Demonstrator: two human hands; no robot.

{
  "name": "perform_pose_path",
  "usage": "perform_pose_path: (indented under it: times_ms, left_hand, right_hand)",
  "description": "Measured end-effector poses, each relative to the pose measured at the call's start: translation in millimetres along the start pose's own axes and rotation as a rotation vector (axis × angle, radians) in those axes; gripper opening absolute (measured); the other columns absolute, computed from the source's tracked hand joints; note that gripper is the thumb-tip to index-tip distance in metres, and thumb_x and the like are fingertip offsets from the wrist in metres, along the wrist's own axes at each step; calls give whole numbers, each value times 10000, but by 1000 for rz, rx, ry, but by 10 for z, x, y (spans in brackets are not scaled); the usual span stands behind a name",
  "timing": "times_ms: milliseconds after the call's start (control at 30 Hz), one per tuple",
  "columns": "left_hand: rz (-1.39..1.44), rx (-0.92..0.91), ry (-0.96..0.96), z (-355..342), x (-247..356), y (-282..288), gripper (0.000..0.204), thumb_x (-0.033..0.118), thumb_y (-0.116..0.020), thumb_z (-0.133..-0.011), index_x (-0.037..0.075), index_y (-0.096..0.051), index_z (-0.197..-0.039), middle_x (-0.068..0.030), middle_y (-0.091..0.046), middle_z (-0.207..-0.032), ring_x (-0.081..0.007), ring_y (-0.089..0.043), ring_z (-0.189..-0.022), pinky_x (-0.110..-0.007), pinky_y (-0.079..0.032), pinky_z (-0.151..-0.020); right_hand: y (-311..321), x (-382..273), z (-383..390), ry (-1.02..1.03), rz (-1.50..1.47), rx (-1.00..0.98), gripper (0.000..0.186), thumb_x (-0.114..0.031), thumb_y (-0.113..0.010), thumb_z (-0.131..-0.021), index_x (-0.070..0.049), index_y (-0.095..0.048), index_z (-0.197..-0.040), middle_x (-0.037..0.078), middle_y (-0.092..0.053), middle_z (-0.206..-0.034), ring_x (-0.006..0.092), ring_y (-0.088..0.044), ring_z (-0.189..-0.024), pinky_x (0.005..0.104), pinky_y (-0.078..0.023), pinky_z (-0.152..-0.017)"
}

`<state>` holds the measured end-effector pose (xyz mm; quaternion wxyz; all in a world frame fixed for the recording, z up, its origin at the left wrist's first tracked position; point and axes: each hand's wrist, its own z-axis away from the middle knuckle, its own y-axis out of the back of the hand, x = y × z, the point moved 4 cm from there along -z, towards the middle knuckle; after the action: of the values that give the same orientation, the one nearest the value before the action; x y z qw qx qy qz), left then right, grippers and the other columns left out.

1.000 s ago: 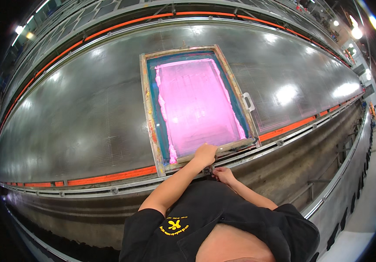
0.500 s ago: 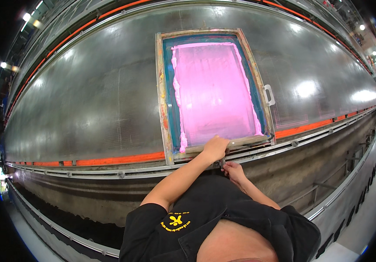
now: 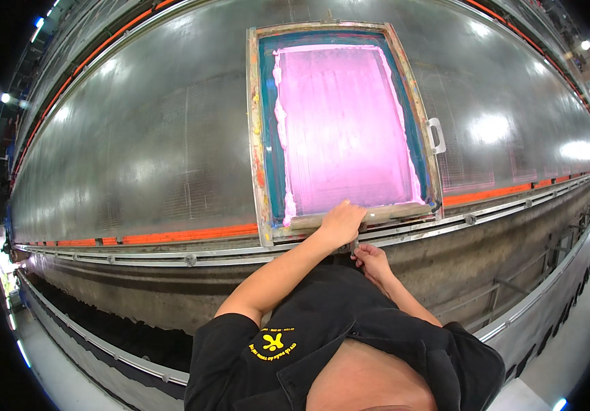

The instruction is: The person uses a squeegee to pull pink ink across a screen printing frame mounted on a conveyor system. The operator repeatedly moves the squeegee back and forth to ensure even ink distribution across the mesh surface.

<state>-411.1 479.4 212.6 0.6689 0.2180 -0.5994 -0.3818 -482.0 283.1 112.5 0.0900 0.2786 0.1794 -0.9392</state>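
A screen-printing frame (image 3: 256,164) with worn, paint-stained edges lies on a long dark table. Its mesh is covered with pink ink (image 3: 346,127), thicker in ridges along the sides, inside a teal border. Along the near end of the mesh rests a squeegee (image 3: 397,213), a long beige bar. My left hand (image 3: 341,225) is closed over its middle. Just below, past the table's near edge, my right hand (image 3: 373,262) pinches a small dark metal piece (image 3: 354,247); its kind is hard to make out.
The glossy table (image 3: 137,157) stretches away to both sides. A metal rail (image 3: 151,258) with small stops and an orange strip (image 3: 192,234) run along its near edge. A white handle (image 3: 436,135) sticks out from the frame's right side. Another railing (image 3: 548,288) curves past at right.
The view has shifted slightly, so the frame sits a little higher and farther right. Both hands keep their grips, with little visible movement.
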Motion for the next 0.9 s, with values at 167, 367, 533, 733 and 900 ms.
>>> perform_pose_path:
  times_ms: [167, 367, 533, 733, 900]
  left_hand:
    - [-40, -65, 27, -63, 176, 324, 202, 28, -633, -798, 31, -696, -989, -173, -731, -993, -417, -659, -973, -524, -551, -840]
    - [-57, -20, 23, -61, 72, -7, 196, 27, -670, -772, 57, -706, -963, -138, -737, -997, -387, -669, -984, -494, -545, -858]
    - [-150, 60, 45, 51, 28, -230, 294, 24, -681, -765, 86, -710, -1051, -101, -729, -1061, -346, -657, -1031, -459, -525, -871]
    - [-129, 105, 151, 116, 90, -307, 412, 42, -691, -764, 98, -709, -1172, -80, -725, -1114, -327, -652, -1055, -459, -517, -895]
    - [-126, 202, 282, 106, 240, -235, 452, 15, -691, -728, 101, -721, -1171, -70, -736, -1124, -317, -657, -1048, -449, -519, -926]
  right_hand:
    - [-89, -363, 253, 49, 235, -102, 159, -120, -641, -1033, 5, -640, -1131, 55, -720, -923, 75, -570, -716, 230, -474, -693]
    - [3, -326, 122, 86, 537, -45, 265, -139, -639, -1018, 55, -641, -1199, 77, -738, -942, 97, -633, -737, 252, -519, -680]
    - [133, -963, 542, -18, 593, -198, 293, -206, -643, -1045, 22, -689, -1225, 89, -744, -972, 147, -709, -812, 285, -592, -753]
    - [1809, -2474, 261, 435, 530, 244, 285, -280, -654, -1048, -26, -718, -1161, 19, -692, -840, 65, -580, -683, 243, -507, -640]
    - [2407, -3260, -1030, 719, 621, 481, 437, -306, -695, -1011, 9, -645, -1310, 48, -704, -948, 122, -626, -729, 277, -524, -707]
